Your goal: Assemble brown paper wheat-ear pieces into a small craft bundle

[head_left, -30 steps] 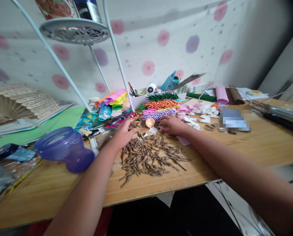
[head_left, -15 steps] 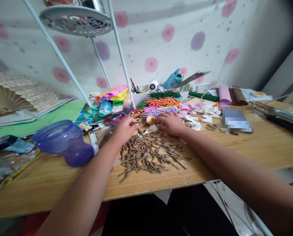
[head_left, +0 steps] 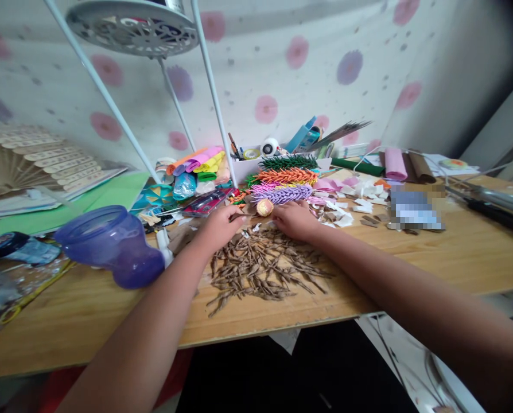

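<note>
My left hand (head_left: 222, 228) is closed in a pinch at the far edge of a pile of brown twisted paper pieces (head_left: 260, 267). A thin brown sliver shows at its fingertips, too small to name. Across from it, my right hand (head_left: 297, 221) has its fingers curled down to the tabletop; what they hold, if anything, is hidden. Between the hands sits a small round roll (head_left: 264, 207) with a pale end, close to the right fingertips. Just behind lie bundles of braided-looking strands: purple (head_left: 284, 194), orange (head_left: 287, 176) and green (head_left: 288, 162).
A purple translucent container (head_left: 114, 246) lies tilted beside my left forearm. White paper scraps (head_left: 364, 203) spread to the right, near pink and brown paper rolls (head_left: 395, 164). A white-legged stand (head_left: 213, 92) rises at the back left. The wooden table's (head_left: 411, 252) front edge runs near my lap.
My right hand's fingers have curled in more tightly near the round roll. The left hand stays almost in place, its fingers still together. The view has shifted slightly.
</note>
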Available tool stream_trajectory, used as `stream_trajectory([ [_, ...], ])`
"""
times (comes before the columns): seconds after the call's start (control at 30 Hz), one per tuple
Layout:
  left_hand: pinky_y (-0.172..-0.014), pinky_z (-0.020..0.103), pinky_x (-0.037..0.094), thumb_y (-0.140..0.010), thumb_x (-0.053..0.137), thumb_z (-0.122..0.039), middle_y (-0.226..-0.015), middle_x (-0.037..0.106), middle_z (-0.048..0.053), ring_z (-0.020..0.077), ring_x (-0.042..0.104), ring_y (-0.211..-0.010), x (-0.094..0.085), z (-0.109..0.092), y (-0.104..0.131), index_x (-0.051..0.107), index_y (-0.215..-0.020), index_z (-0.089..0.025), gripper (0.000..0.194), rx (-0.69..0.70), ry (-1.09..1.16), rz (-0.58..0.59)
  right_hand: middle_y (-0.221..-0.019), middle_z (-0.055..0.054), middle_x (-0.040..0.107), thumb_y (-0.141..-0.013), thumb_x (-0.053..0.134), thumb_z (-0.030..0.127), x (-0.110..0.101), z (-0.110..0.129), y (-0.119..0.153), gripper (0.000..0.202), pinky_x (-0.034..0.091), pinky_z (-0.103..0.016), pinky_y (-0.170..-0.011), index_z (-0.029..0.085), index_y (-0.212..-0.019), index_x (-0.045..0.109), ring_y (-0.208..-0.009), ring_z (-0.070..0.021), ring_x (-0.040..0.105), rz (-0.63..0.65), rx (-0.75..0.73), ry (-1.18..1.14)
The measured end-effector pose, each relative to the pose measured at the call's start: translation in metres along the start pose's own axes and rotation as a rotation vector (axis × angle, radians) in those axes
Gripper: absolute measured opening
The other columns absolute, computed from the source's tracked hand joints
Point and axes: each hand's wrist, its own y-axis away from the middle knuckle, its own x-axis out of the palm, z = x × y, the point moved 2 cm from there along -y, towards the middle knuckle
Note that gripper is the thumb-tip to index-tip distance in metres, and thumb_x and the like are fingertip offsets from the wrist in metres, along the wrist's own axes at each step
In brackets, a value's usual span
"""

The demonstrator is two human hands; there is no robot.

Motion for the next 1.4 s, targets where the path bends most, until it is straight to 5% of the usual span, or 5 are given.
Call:
stream_trajectory([
  [0.47,-0.053,0.023,0.035,-0.073,0.043,-0.037,-0.065,0.056,-0.001,0.0131,0.048,-0.059,-0.003,-0.002,0.000,0.057,-0.074,-0.016,0.026,-0.024,-0.026,0.028,-0.075,-0.002,0.061,-0.076,0.039,0.040,-0.013,-0.017,0.001,0.025,0.028,-0.029,-0.070,0.020,-0.076,0.054,-0.077,-0.0174,0.051,-0.130,0.098,-0.157],
  [0.7,-0.054,0.023,0.036,-0.072,0.043,-0.037,-0.067,0.057,0.000,0.0133,0.049,-0.060,-0.004,-0.003,0.001,0.058,-0.075,-0.016,0.025,-0.035,-0.016,0.036,-0.095,-0.003,0.061,-0.077,0.038,0.022,-0.010,-0.019,0.001,0.029,0.035,-0.023,-0.068,0.021,-0.102,0.051,-0.081,-0.0143,0.054,-0.166,-0.048,-0.235],
  [0.83,-0.056,0.023,0.036,-0.072,0.044,-0.037,-0.069,0.058,0.000,0.0136,0.050,-0.061,-0.004,-0.004,0.001,0.058,-0.076,-0.016,0.025,-0.031,-0.019,0.037,-0.093,-0.003,0.062,-0.077,0.038,0.022,-0.009,-0.018,0.001,0.026,0.035,-0.022,-0.071,0.021,-0.094,0.057,-0.084,-0.0145,0.054,-0.136,-0.123,-0.230],
  [1.17,-0.057,0.024,0.037,-0.072,0.045,-0.034,-0.071,0.059,0.001,0.0143,0.051,-0.064,-0.004,-0.008,0.001,0.058,-0.076,-0.016,0.023,-0.022,-0.018,0.066,-0.065,-0.002,0.057,-0.082,0.022,0.045,-0.017,-0.016,0.005,0.042,0.028,-0.021,-0.049,0.018,-0.073,0.053,-0.057,-0.0125,0.048,-0.128,0.082,-0.187],
  [1.4,-0.058,0.024,0.037,-0.072,0.045,-0.031,-0.070,0.059,0.000,0.0137,0.051,-0.064,-0.005,-0.011,0.001,0.058,-0.074,-0.017,0.019,0.013,0.000,0.072,-0.099,-0.005,0.060,-0.080,0.031,0.021,-0.011,-0.012,0.001,0.032,0.036,-0.022,-0.069,0.019,-0.108,0.047,-0.085,-0.0145,0.053,-0.110,0.019,-0.258],
])
